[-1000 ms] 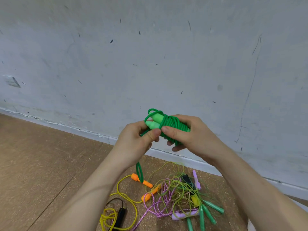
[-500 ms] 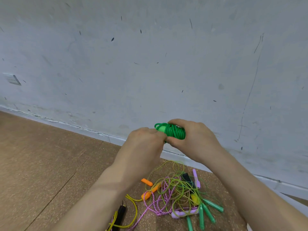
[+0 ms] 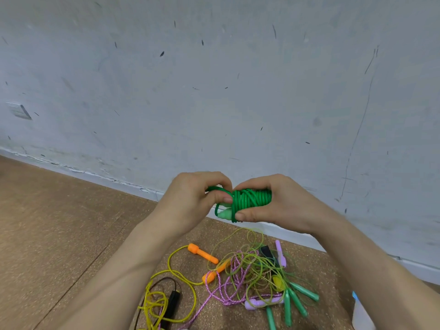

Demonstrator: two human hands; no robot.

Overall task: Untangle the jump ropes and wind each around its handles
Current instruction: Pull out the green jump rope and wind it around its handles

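well, my right hand (image 3: 282, 202) clamps the wound green rope (image 3: 250, 198) while my left hand (image 3: 190, 203) pinches its end loop (image 3: 216, 211), which i judge could spring loose if either grip eases.

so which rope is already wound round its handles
The dark green rope, held between the left hand and right hand; the other ropes lie tangled on the floor.
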